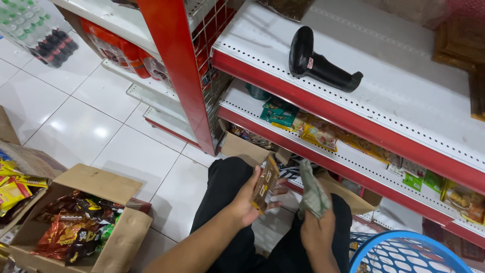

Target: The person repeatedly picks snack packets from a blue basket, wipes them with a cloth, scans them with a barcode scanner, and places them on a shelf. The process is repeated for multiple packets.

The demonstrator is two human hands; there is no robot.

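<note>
Brown snack packet clamped in my left hand fingers over lap, face turned up for inspection. Right hand fingers closed on grey-green cloth, raised for wiping. Black barcode scanner parked on top shelf, within reach.

Brown packet in left hand; snack packets fill carton.

I see both forearms reaching forward over my black-trousered knees. Left hand is palm-up, fingers curled, thumb pinching what it holds on edge. Right hand sits just beside it, slightly lower, back of hand toward me, fingers closed in a grip. Hands apart, not touching.
</note>
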